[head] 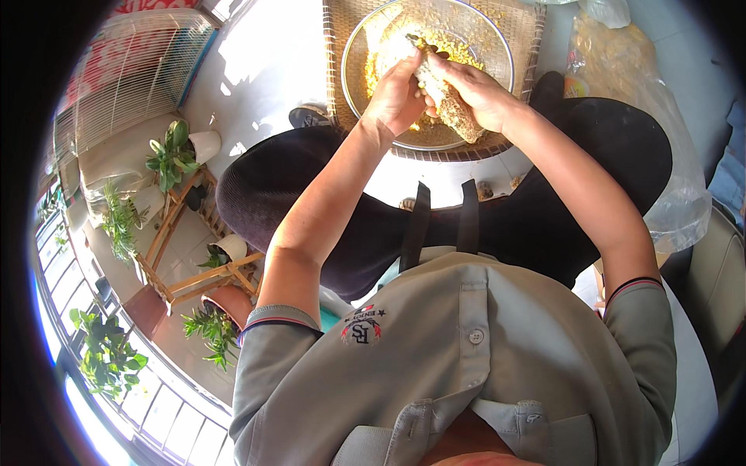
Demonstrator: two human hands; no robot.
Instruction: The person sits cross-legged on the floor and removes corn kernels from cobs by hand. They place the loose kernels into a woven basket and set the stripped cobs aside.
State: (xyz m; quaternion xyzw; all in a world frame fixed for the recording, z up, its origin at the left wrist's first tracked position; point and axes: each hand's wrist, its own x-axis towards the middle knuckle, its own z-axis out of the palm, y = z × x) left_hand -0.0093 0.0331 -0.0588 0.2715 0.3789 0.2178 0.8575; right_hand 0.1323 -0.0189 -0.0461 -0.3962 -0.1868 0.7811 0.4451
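Both hands are raised over a round, metal-rimmed mesh sieve or basin (345, 99) with loose yellow corn kernels (373, 73) in it. My left hand (399, 96) grips the left side of a corn cob (457, 113), thumb near its upper end. From the right, my right hand (481, 93) is closed around the same cob. Its lower part is rough, brown and bare of kernels; its upper part is pale and partly in glare. Whether a second cob lies between the hands, I cannot tell. Underneath the basin is a square woven bamboo tray (533, 41).
My bent knees flank the tray. A clear plastic bag (618, 76) with yellowish contents lies at right. At left are a wire cage (137, 70), potted plants (175, 154), a wooden stand (169, 224) and a railing (169, 413). A dark shoe (309, 116) sits beside the tray.
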